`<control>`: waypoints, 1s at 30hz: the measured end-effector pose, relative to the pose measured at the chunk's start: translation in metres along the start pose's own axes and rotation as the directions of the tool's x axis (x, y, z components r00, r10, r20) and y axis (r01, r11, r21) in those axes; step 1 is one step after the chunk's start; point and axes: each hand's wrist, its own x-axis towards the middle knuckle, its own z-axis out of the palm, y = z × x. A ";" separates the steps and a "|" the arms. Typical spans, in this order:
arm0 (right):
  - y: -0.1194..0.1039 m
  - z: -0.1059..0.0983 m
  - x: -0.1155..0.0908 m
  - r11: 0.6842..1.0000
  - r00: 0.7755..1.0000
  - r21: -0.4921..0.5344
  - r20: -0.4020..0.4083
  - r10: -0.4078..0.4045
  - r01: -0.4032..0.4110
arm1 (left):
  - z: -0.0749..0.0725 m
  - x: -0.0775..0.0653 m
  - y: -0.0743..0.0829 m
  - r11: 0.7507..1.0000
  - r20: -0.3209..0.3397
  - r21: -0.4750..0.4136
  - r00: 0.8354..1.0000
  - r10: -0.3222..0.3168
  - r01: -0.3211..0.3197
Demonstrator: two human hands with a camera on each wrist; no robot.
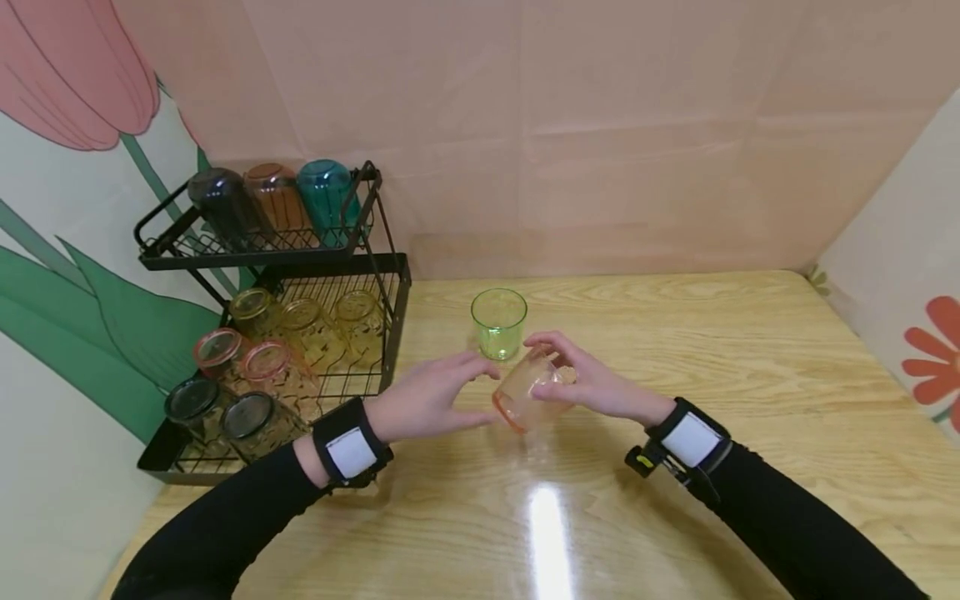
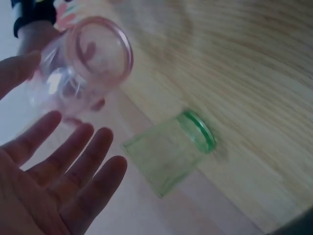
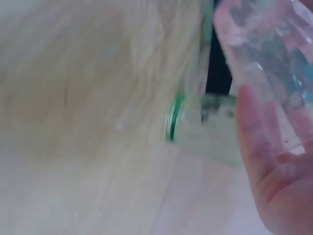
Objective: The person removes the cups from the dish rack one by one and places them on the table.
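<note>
A clear pink glass [image 1: 522, 390] is tilted above the table, gripped between the fingers and thumb of my right hand [image 1: 603, 386]. To its left, my left hand [image 1: 426, 397] has its fingers spread, with thumb and fingertips close to the glass's lower end. The left wrist view shows a gap between those fingers and the pink glass [image 2: 98, 54]; whether the thumb touches it I cannot tell. Just behind both hands a green glass [image 1: 499, 321] stands on the table. In the right wrist view, the pink glass [image 3: 274, 58] is partly cut off by the frame edge.
On the left stands a black two-tier rack [image 1: 247, 260]. Its upper tier bears a dark glass [image 1: 225, 204], a brown glass [image 1: 276, 196] and a teal glass [image 1: 326, 196], all upside down. Several yellow, pink and grey glasses fill the lower tier. A wall [image 1: 600, 167] borders the wooden table [image 1: 720, 350].
</note>
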 end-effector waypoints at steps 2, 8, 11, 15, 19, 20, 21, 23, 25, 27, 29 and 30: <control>0.003 -0.007 0.000 0.991 1.000 -0.131 0.023 0.009 -0.006 | -0.002 -0.006 -0.005 0.998 0.007 0.059 1.000 -0.008 0.007; 0.009 -0.027 0.003 0.915 0.995 -0.396 0.027 0.099 -0.080 | -0.011 -0.023 -0.018 0.984 -0.039 0.168 0.997 -0.061 0.067; 0.010 -0.039 0.009 0.862 0.990 -0.492 0.011 0.143 -0.119 | -0.015 -0.029 -0.024 0.975 -0.071 0.205 0.995 -0.069 0.082; 0.010 -0.053 0.022 0.802 0.985 -0.579 -0.008 0.174 -0.147 | -0.021 -0.036 -0.030 0.968 -0.101 0.223 0.990 -0.096 0.117; 0.008 -0.064 0.037 0.754 0.981 -0.637 -0.019 0.192 -0.160 | -0.025 -0.044 -0.034 0.966 -0.118 0.214 0.985 -0.126 0.149; 0.007 -0.066 0.040 0.745 0.981 -0.648 -0.021 0.194 -0.161 | -0.026 -0.046 -0.035 0.966 -0.121 0.208 0.984 -0.130 0.153; 0.007 -0.068 0.043 0.735 0.980 -0.658 -0.022 0.198 -0.163 | -0.027 -0.048 -0.035 0.966 -0.128 0.204 0.983 -0.132 0.157; 0.006 -0.070 0.049 0.717 0.979 -0.678 -0.022 0.205 -0.165 | -0.028 -0.051 -0.036 0.966 -0.143 0.202 0.981 -0.135 0.162; 0.007 -0.072 0.054 0.702 0.975 -0.691 -0.024 0.219 -0.175 | -0.030 -0.054 -0.037 0.964 -0.156 0.204 0.978 -0.137 0.168; 0.008 -0.073 0.059 0.688 0.971 -0.702 -0.027 0.236 -0.187 | -0.032 -0.057 -0.038 0.963 -0.161 0.206 0.976 -0.144 0.176; 0.010 -0.074 0.063 0.672 0.968 -0.714 -0.036 0.248 -0.199 | -0.034 -0.060 -0.039 0.960 -0.164 0.208 0.974 -0.156 0.189; 0.011 -0.074 0.066 0.664 0.966 -0.719 -0.042 0.255 -0.206 | -0.035 -0.061 -0.039 0.958 -0.163 0.208 0.973 -0.164 0.197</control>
